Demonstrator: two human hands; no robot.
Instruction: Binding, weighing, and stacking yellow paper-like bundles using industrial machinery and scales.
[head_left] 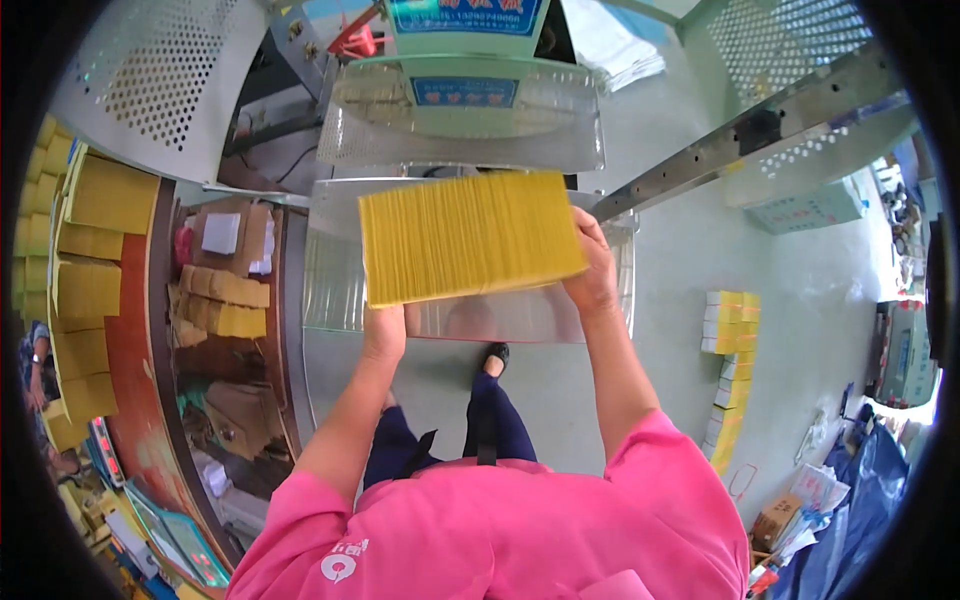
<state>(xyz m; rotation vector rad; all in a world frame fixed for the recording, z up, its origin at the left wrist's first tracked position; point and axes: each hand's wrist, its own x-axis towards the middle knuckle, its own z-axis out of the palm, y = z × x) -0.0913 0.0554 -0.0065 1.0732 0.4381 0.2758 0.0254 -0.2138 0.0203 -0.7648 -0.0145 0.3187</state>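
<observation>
A thick stack of yellow paper sheets [475, 238] is held up in front of me, its many edges facing up and its right end tilted a little higher. My left hand [384, 328] grips it from below at the near left corner, with most fingers hidden under the stack. At the right end my right hand [594, 262] is closed round the side, fingers on its edge. Beneath the stack lies a clear plastic shelf [335, 265] of a machine. Behind it stands a clear curved cover [370, 115].
On the left, a reddish-brown table [140, 350] bears yellow paper stacks [85, 290], with bundles on a shelf below. A metal rail [740, 135] slants out at the right beside perforated panels [800, 50]. Yellow-and-white bundles [730, 370] stand in a row on the floor, right.
</observation>
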